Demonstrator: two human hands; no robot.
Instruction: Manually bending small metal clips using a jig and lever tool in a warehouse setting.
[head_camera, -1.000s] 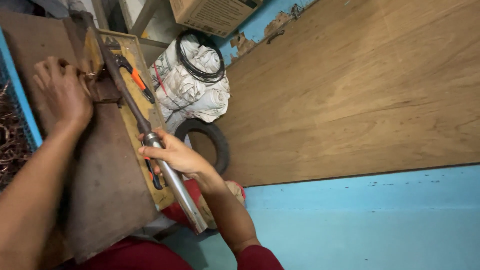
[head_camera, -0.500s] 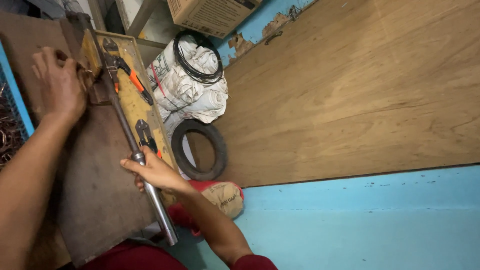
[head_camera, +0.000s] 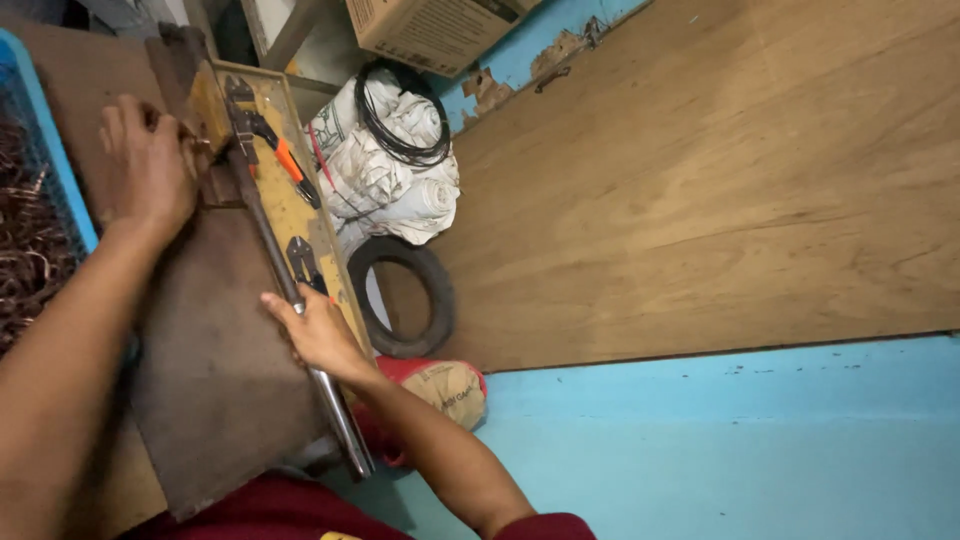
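Observation:
My right hand (head_camera: 315, 332) is closed around a long grey metal lever (head_camera: 340, 430). The lever runs across a dark worn board (head_camera: 215, 370) up to a rusty tool head (head_camera: 222, 150). My left hand (head_camera: 150, 165) rests at that head, fingers curled on a small piece of brownish wire; the piece itself is mostly hidden. Beside the lever lies a yellowish wooden tray (head_camera: 300, 225) with orange-handled pliers (head_camera: 280, 155) and a dark cutter (head_camera: 303, 262) in it.
A blue crate (head_camera: 50, 150) of coppery wire pieces sits left of the board. Beyond the tray are white sacks (head_camera: 390, 180) with a black cable coil (head_camera: 400, 120), a small tyre (head_camera: 405, 300), a cardboard box (head_camera: 440, 25), a plywood surface (head_camera: 720, 170) and a blue wall (head_camera: 740, 440).
My right hand has swung the lever's free end leftward over the dark board and slid a little along it. My left hand has stayed at the tool head.

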